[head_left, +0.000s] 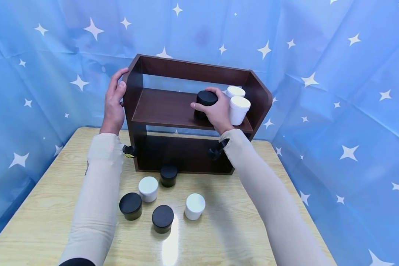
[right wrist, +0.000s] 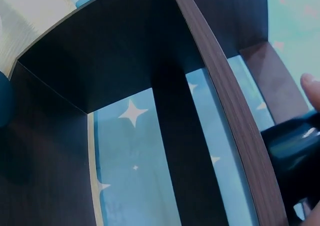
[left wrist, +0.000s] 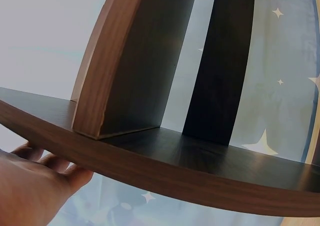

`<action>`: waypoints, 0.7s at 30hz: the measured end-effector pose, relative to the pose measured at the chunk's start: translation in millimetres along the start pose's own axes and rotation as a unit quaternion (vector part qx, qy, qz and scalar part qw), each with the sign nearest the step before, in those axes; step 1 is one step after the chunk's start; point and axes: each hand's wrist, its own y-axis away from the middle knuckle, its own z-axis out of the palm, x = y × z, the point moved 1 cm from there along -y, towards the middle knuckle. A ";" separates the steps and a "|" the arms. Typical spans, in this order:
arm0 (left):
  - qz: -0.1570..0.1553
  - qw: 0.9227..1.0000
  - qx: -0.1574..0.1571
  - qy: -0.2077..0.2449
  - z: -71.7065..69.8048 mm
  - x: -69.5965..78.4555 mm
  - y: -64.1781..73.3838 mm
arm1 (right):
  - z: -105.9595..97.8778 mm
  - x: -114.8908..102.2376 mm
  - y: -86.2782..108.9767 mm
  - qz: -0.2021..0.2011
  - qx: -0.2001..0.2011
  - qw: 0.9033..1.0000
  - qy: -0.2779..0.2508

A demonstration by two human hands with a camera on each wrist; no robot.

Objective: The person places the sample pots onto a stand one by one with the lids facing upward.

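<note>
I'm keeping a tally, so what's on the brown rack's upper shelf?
I see two white jars toward the right of the shelf; the right hand grips a black jar to their left. Anything directly behind the hand or jars is covered.

Glare on table, dim wrist views

The pale wood-grain table is kinda boxed in by blue curtain, draped past its far, left and right edges. White stars are printed all over it.
</note>
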 end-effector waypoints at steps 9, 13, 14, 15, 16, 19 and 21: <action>-0.003 1.000 -0.002 0.004 4.4 21.3 13.4 | 4.7 -1.2 -9.9 0.048 0.030 0.998 0.004; -0.003 1.000 -0.004 0.002 5.1 21.7 14.3 | 5.8 -2.6 -14.9 0.068 0.043 0.997 0.015; -0.002 1.000 -0.005 0.003 5.2 21.6 14.3 | 6.2 -2.7 -16.2 0.072 0.046 0.996 0.017; -0.002 1.000 -0.005 0.001 5.2 21.2 14.1 | 6.6 -2.8 -17.4 0.076 0.050 0.996 0.019; -0.002 1.000 -0.005 0.002 5.1 20.5 13.7 | 6.9 -2.7 -18.7 0.082 0.054 0.995 0.022; -0.002 1.000 -0.002 0.005 4.3 16.1 11.4 | 8.2 -2.4 -22.2 0.095 0.065 0.993 0.035; -0.001 1.000 0.000 0.008 3.7 11.0 8.6 | 8.7 -2.4 -23.8 0.102 0.073 0.991 0.045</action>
